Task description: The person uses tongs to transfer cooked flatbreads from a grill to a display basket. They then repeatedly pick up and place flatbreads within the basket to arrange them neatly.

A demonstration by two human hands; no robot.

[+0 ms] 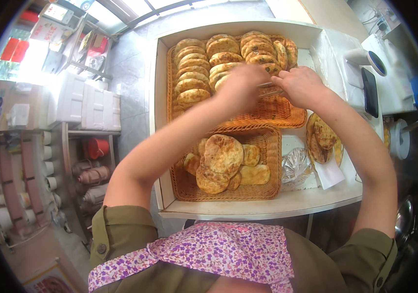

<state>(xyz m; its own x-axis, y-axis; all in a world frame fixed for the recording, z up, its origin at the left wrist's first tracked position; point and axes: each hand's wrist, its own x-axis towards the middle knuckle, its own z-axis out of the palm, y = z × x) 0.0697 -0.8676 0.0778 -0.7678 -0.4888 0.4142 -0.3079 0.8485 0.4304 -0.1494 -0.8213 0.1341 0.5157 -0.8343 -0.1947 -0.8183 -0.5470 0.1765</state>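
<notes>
My left hand is blurred over the upper wicker basket, close to my right hand. A thin, light strip-like object lies between the two hands; its kind and which hand grips it are not plain. In the upper basket, round flatbreads stand on edge in rows, and breads with dark green flecks stand at the right. Below, a second wicker basket holds a loose pile of round flatbreads and rectangular ones.
A white-walled case surrounds the baskets. To the right are a crumpled clear plastic bag, a small basket of flatbreads, white paper, and a dark-screened device. White foam boxes stand on the left.
</notes>
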